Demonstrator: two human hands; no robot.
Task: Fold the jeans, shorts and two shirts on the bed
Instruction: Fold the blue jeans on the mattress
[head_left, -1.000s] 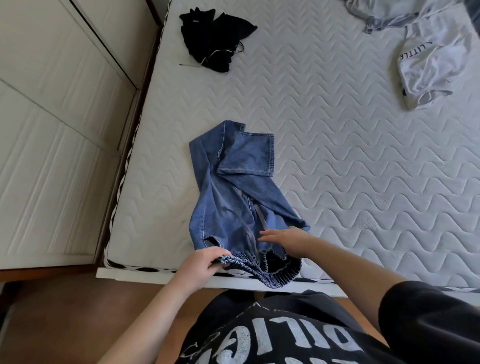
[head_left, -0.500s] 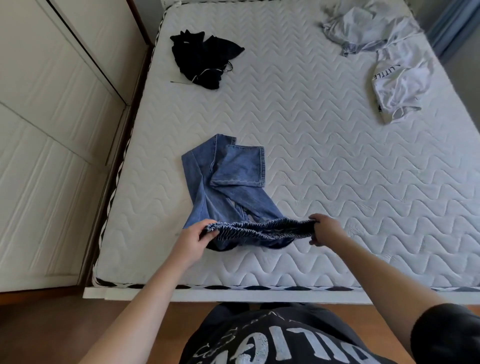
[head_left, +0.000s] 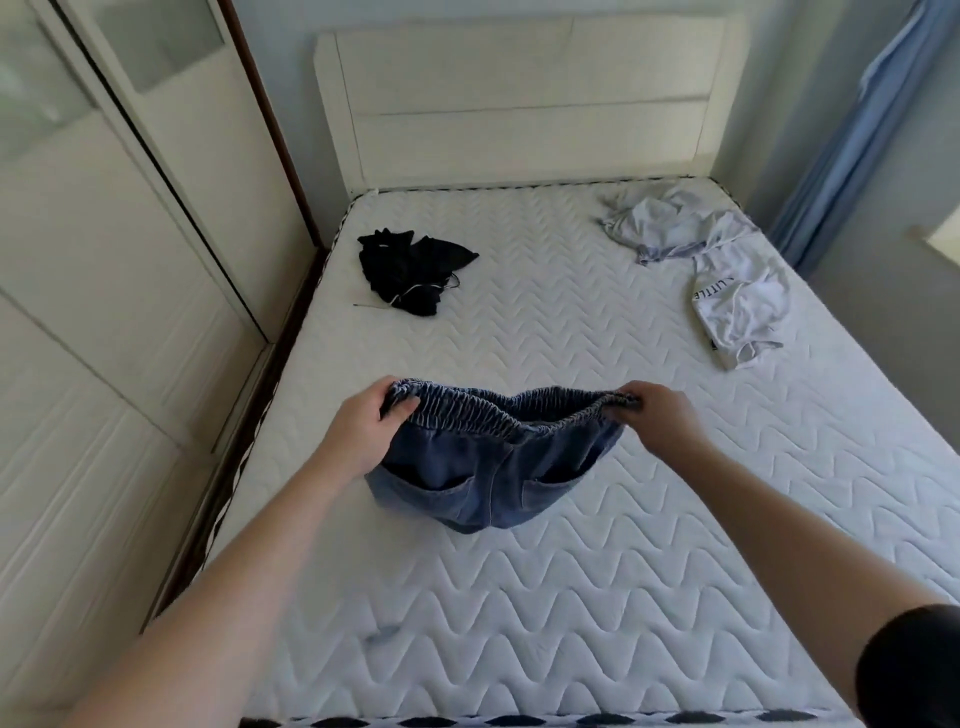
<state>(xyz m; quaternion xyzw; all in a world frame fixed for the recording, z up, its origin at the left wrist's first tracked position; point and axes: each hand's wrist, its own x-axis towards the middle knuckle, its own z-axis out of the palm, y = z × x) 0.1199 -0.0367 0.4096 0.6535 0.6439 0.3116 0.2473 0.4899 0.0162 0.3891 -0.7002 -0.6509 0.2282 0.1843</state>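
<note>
Bed (head_left: 597, 597), quilted mattress running from the near edge to the far headboard (head_left: 519, 104); it is bearing every garment in the task. A wardrobe (head_left: 104, 312) is standing along the left.

Jeans (head_left: 483, 467), centre of the mattress: I am holding them up by the elastic waistband, which is stretching between my hands, while the seat and pockets are hanging below and bunching against the mattress. A second ago the jeans were lying crumpled near the foot edge, legs crossed over each other; now they are raised and carried farther in (the legs are hidden behind the seat, so I cannot tell how they are falling). I judge that the jeans are only being straightened out, with no fold yet made.

Two pale shirts (head_left: 717, 280), far right, are lying crumpled and overlapping. Black shorts (head_left: 410, 270), far left, are lying in a heap, well apart from the jeans.

Left hand (head_left: 363, 431): fingers are curling round the left end of the waistband. Right hand (head_left: 660, 421): fingers are pinching the right end.
</note>
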